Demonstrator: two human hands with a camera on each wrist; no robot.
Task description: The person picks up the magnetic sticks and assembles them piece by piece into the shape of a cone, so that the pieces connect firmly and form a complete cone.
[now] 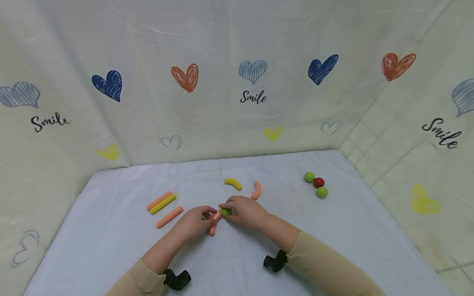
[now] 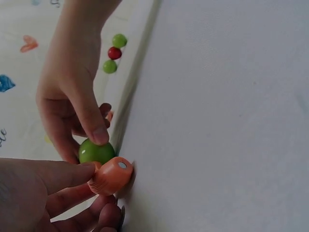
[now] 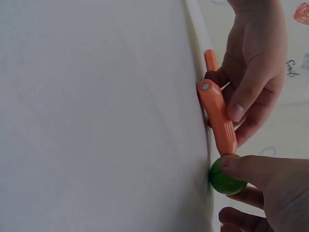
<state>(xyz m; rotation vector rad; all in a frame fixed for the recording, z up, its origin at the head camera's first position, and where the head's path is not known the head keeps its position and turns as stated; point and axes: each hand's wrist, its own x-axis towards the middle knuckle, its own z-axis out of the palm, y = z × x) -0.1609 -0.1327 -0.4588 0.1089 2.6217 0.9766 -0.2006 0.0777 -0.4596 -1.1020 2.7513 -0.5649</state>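
Near the middle of the white-covered table, my left hand (image 1: pixel 193 224) pinches a curved orange magnetic rod (image 3: pixel 219 113) between thumb and fingers. A round silver magnet shows in the rod's end facing the camera. My right hand (image 1: pixel 247 211) holds a green ball (image 1: pixel 225 212) by thumb and fingertips, just right of the left hand. In the right wrist view the rod's far end meets the ball (image 3: pixel 226 181). Both pieces are close to the cloth. The left wrist view shows the ball (image 2: pixel 95 152) partly behind the rod (image 2: pixel 113 176).
Left of my hands lie straight rods: two orange (image 1: pixel 169 217) and one yellow (image 1: pixel 163 204). Beyond my hands are a curved yellow rod (image 1: pixel 233 183) and a curved orange one (image 1: pixel 256 190). Two green balls (image 1: pixel 322 192) and a red ball (image 1: pixel 319 183) sit at the back right.
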